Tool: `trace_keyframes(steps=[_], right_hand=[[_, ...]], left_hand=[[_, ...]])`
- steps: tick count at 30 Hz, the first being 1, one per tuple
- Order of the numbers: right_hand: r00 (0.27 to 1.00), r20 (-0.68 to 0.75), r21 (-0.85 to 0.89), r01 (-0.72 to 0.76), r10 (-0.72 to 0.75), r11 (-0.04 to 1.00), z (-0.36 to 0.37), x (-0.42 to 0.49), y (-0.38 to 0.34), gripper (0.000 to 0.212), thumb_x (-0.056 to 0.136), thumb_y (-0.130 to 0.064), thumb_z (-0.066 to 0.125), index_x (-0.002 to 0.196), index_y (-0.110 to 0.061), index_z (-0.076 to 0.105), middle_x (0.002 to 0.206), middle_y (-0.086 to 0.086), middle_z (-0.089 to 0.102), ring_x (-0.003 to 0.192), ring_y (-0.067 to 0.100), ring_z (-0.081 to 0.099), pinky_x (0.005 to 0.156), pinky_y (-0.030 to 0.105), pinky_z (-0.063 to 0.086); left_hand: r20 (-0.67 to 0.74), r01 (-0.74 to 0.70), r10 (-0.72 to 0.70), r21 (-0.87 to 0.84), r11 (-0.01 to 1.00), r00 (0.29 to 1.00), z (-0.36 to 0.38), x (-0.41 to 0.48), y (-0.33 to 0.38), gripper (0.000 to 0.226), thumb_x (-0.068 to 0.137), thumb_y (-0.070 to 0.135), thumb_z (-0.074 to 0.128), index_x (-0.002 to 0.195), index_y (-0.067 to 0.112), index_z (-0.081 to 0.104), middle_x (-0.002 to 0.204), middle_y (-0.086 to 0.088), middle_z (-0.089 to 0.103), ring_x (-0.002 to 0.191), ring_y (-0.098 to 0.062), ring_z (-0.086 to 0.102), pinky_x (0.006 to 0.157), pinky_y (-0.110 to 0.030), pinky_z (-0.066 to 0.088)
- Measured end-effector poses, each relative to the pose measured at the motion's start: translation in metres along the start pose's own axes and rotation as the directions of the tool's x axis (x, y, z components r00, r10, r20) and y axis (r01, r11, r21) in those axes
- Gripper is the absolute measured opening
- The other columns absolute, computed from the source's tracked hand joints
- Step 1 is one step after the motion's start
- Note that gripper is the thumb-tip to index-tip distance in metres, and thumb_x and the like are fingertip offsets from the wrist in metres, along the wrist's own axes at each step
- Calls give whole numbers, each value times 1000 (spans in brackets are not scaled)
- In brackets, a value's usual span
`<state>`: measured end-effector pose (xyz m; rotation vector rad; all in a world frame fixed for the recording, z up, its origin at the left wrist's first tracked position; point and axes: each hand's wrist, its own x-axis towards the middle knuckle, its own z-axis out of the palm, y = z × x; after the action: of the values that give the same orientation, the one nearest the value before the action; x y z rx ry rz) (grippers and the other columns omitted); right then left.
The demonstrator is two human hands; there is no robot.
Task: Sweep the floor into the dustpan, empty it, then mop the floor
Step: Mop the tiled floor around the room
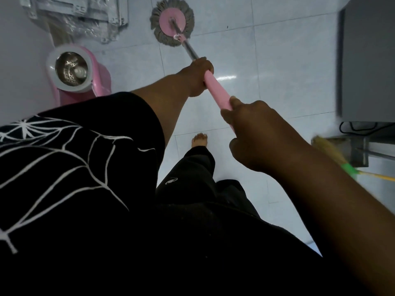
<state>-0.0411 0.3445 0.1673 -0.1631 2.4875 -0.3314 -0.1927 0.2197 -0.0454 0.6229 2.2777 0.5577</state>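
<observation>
Head view: your left hand [197, 76] and right hand [256, 133] both wrap closed around the pink-handled round grey string mop [172, 21], its head flat on the pale tiled floor [277, 60] ahead.

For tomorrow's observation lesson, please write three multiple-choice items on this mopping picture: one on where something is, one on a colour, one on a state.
1. Where does the spin bucket stand relative to the mop head?
A. nearer the person and to the left of it
B. to the right of it
C. under it

2. What colour is the grip of the mop handle?
A. green
B. pink
C. blue

3. How is the mop held?
A. left hand alone
B. right hand alone
C. both hands on the handle

Key:
1 A: the spin bucket sits lower left of the mop head on the tiled floor.
2 B: the grip is pink.
3 C: the left hand closes higher up the grip, and the right hand holds its near end.
</observation>
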Motion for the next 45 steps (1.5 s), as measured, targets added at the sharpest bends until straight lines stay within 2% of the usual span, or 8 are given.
trace_keyframes(steps=[3, 6, 14, 20, 25, 39, 42, 45], right_hand=[[1000, 17, 3, -5, 5, 1000, 13, -18, -5, 36, 85, -9, 56, 121, -9, 56, 133, 10, 52, 77, 23, 45, 67, 23, 31], [999, 39, 2, -12, 12, 1000, 28, -48, -6, 39, 84, -7, 56, 123, -11, 56, 145, 10, 46, 88, 27, 56, 69, 23, 32], [996, 71, -27, -55, 57, 998, 96, -172, -15, 49, 79, -5, 53, 127, -15, 57, 132, 10, 54, 91, 29, 61, 73, 27, 51], [987, 116, 1, -116, 115, 993, 142, -277, -21, 51, 77, -6, 55, 125, -21, 57, 129, 8, 55, 94, 29, 62, 74, 39, 56], [980, 131, 9, -155, 153, 988, 157, -319, -29, 58, 77, -7, 55, 131, -29, 52, 130, 4, 55, 94, 26, 62, 72, 37, 56], [980, 87, -67, -173, 179, 983, 135, -234, -99, 44, 74, -7, 57, 116, -22, 62, 128, 5, 57, 90, 29, 61, 71, 35, 55], [980, 70, -31, -185, 187, 982, 129, -194, -116, 44, 76, -4, 57, 117, -18, 62, 130, 7, 56, 92, 30, 60, 72, 31, 53], [982, 46, 21, -184, 183, 983, 128, -158, -134, 45, 80, -5, 58, 124, -17, 61, 134, 8, 54, 97, 29, 61, 75, 26, 49]], left_hand=[[0, 1, -1, -26, 1000, 1000, 19, -14, 0, 36, 90, 11, 58, 125, 13, 50, 151, -11, 32, 145, -24, 26, 113, -37, 30], [0, 14, -14, -45, 999, 1000, 45, -37, 11, 39, 90, 12, 60, 127, 15, 49, 157, -12, 22, 148, -23, 18, 116, -36, 25], [28, 17, -16, -31, 999, 999, 132, -146, 73, 39, 91, 14, 62, 128, 10, 51, 142, -11, 40, 130, -28, 45, 104, -40, 39], [43, 13, -9, -79, 997, 999, 207, -233, 116, 53, 93, 18, 61, 141, 12, 41, 151, -7, 33, 131, -25, 43, 100, -22, 30], [60, 23, -20, -55, 998, 998, 236, -266, 131, 53, 92, 20, 61, 139, 9, 40, 142, -8, 41, 119, -28, 52, 98, -36, 42], [64, -11, 17, -99, 995, 998, 174, -240, 45, 49, 92, 20, 60, 136, 15, 38, 147, -8, 35, 117, -30, 52, 95, -33, 43], [94, 17, -6, -113, 993, 996, 142, -221, 17, 54, 94, 17, 57, 143, 13, 35, 144, -8, 36, 110, -20, 51, 87, -19, 44], [108, 28, -26, -17, 999, 994, 111, -204, -10, 56, 96, 18, 53, 148, 15, 33, 153, -12, 29, 127, -22, 43, 103, -25, 36]])
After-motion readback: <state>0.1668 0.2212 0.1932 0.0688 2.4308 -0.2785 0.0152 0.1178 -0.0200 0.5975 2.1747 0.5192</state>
